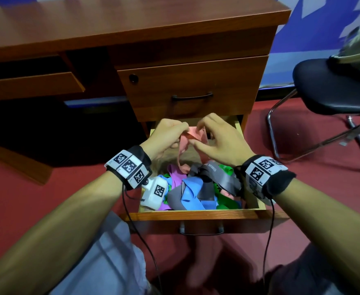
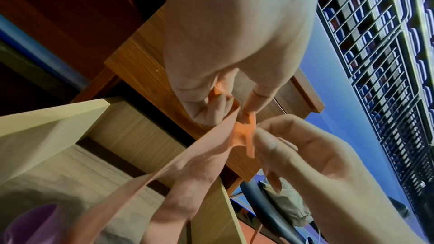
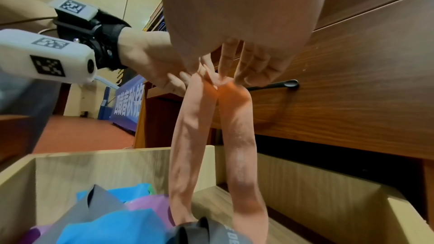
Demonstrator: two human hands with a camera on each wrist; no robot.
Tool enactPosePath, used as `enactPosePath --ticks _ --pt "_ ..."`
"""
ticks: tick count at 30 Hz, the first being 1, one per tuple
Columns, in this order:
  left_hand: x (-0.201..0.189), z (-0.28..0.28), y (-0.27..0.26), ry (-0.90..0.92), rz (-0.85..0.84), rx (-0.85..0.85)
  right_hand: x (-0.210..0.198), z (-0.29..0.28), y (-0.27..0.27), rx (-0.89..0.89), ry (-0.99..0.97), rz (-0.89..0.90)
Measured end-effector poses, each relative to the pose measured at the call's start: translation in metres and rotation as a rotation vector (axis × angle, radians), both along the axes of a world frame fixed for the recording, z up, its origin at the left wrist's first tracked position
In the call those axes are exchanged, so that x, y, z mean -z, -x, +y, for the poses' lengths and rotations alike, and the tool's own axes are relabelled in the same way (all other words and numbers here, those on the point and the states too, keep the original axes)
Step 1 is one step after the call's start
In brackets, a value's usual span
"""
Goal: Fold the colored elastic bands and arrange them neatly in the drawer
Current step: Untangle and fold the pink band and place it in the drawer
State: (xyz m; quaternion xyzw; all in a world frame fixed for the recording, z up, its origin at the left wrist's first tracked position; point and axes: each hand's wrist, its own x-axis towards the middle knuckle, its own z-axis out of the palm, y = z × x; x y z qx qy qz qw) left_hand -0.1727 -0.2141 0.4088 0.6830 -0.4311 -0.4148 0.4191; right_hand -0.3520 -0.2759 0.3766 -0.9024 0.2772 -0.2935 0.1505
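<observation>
A salmon-pink elastic band (image 1: 183, 150) is held up over the back of the open drawer (image 1: 196, 214). My left hand (image 1: 183, 130) and right hand (image 1: 195, 134) sit close together and both pinch its top. In the left wrist view, my left hand (image 2: 232, 108) grips the bunched band (image 2: 199, 164), and the right hand's fingers (image 2: 265, 142) touch it. In the right wrist view, the band (image 3: 239, 136) hangs in two strands from my right hand (image 3: 223, 79) into the drawer. A tangled pile of blue (image 1: 192, 188), grey (image 1: 215, 177), purple (image 1: 174, 171) and green (image 1: 225, 169) bands fills the drawer's front half.
The shut upper drawer with its black handle (image 1: 192, 96) stands just behind my hands, under the wooden desk top (image 1: 111, 22). A black chair (image 1: 334, 92) stands to the right on the red carpet. The drawer's back floor (image 3: 234, 201) shows bare wood. My knees are below the drawer front.
</observation>
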Motion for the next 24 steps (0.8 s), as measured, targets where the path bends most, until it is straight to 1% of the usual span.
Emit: enactPosePath --ticks 3,9,10,12,16,18,20,22,24 --pt "-0.001 0.002 0.001 0.011 0.020 -0.002 0.008 -0.002 -0.001 -0.008 0.041 0.051" --pt "0.000 0.001 0.002 0.010 0.037 0.009 0.008 -0.005 -0.002 -0.012 0.013 0.018" --pt "0.000 0.001 0.002 0.014 0.038 0.011 0.006 -0.004 -0.002 -0.010 -0.031 -0.007" --pt "0.001 0.000 0.000 0.031 0.017 0.009 0.002 -0.004 -0.004 0.013 -0.202 -0.120" --pt "0.000 -0.003 -0.008 0.107 -0.054 0.006 -0.011 -0.007 -0.008 0.059 -0.645 -0.526" --pt "0.000 -0.003 -0.010 0.128 -0.054 0.013 -0.019 -0.009 -0.008 0.096 -0.819 -0.680" --pt "-0.001 -0.002 -0.010 0.123 -0.049 0.020 -0.022 -0.009 -0.007 0.119 -0.871 -0.704" --pt "-0.002 -0.002 -0.006 0.097 -0.032 0.022 -0.020 -0.008 -0.007 0.109 -0.847 -0.657" --pt "-0.002 -0.001 -0.003 0.060 -0.013 0.014 -0.014 -0.009 -0.006 0.101 -0.782 -0.570"
